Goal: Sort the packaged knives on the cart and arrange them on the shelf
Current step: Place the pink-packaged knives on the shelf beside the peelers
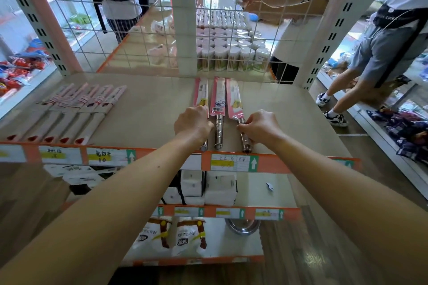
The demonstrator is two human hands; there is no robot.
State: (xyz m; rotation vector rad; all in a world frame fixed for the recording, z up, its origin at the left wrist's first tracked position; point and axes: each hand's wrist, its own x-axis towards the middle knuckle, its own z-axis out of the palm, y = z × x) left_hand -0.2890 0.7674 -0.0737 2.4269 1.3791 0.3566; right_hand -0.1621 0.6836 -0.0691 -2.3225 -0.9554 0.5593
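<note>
Three packaged knives with pink sleeves and steel handles lie side by side on the beige shelf [148, 109], blades pointing away from me. My left hand [192, 125] grips the handle of the left knife [201, 95]. The middle knife [218, 104] lies free between my hands. My right hand [260, 125] holds the handle of the right knife [234, 102]. A row of several white-sleeved, red-tipped packaged knives [76, 113] lies on the shelf's left part. No cart is in view.
A wire grid back panel [143, 37] closes the shelf behind; jars stand beyond it. An orange price rail [278, 163] runs along the front edge. Lower shelves hold white packs, pouches and a steel bowl [242, 227]. People stand behind the grid and at right.
</note>
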